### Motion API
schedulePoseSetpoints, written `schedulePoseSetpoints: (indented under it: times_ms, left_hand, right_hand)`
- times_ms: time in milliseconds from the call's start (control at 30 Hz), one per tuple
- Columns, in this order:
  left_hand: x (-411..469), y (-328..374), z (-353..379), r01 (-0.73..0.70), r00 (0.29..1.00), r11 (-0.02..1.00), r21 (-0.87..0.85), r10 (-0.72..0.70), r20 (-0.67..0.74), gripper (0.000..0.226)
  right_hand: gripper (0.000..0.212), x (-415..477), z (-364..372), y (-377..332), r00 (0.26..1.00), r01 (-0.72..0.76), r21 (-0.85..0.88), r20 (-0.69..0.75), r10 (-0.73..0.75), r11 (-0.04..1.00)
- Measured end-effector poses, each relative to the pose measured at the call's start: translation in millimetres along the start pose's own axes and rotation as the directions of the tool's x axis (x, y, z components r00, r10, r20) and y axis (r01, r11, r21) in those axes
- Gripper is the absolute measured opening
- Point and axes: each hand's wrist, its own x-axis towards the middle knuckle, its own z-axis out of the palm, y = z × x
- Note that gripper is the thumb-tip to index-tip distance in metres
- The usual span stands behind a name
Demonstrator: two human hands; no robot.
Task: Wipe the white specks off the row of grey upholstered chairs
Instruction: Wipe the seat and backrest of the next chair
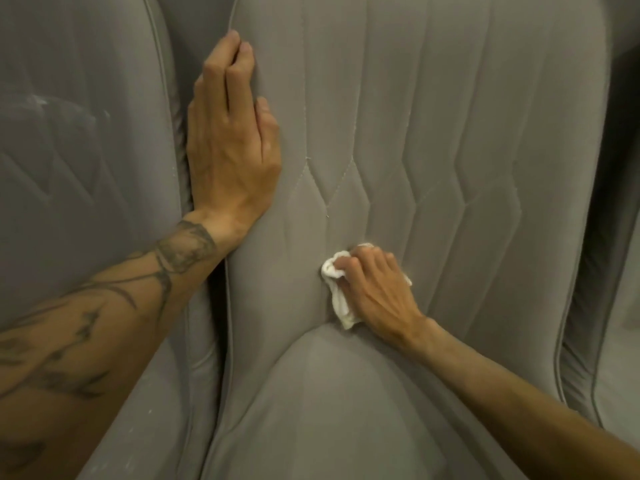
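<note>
Two hands were on the middle chair (pixel 450 116): the left hand (pixel 232 147) lay flat on its backrest edge, fingers (pixel 239 67) straight, while the right hand (pixel 377 289) clenched a white cloth (pixel 337 303) low on the backrest. White specks (pixel 40 98) marked the left chair (pixel 86 188), so wiping looked unfinished.

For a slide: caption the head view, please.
Right hand presses white cloth to grey chair back; left hand rests on its edge.
</note>
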Motion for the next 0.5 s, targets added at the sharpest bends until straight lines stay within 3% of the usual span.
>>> schedulePoseSetpoints:
  times_ms: [133, 300, 367, 433, 500]
  left_hand:
    - [-1, 0, 0, -0.002, 1.0, 1.0, -0.001, 0.002, 0.008, 0.045]
    - [1, 0, 0, 0.0, 1.0, 1.0, -0.003, 0.0, 0.008, 0.045]
    - [0, 2, -1, 0.011, 1.0, 1.0, -0.003, -0.011, 0.02, 0.045]
    - [0, 3, -1, 0.02, 0.999, 1.0, -0.008, -0.02, 0.028, 0.045]
    - [0, 1, -1, 0.02, 0.999, 0.999, -0.038, -0.019, 0.03, 0.044]
  right_hand:
    - [0.015, -1, -1, -13, 0.966, -0.245, 0.05, -0.072, 0.248, 0.968]
    - [0.01, -13, -11, -10, 0.995, -0.057, 0.039, 0.09, 0.053, 0.998]
    - [0.012, -7, -24, 2, 0.972, -0.234, 0.021, -0.008, 0.234, 0.972]
    - [0.012, 18, -35, 9, 0.885, -0.44, 0.029, -0.155, 0.439, 0.898]
    - [0.015, 55, -43, 10, 0.853, -0.465, 0.04, -0.248, 0.46, 0.884]
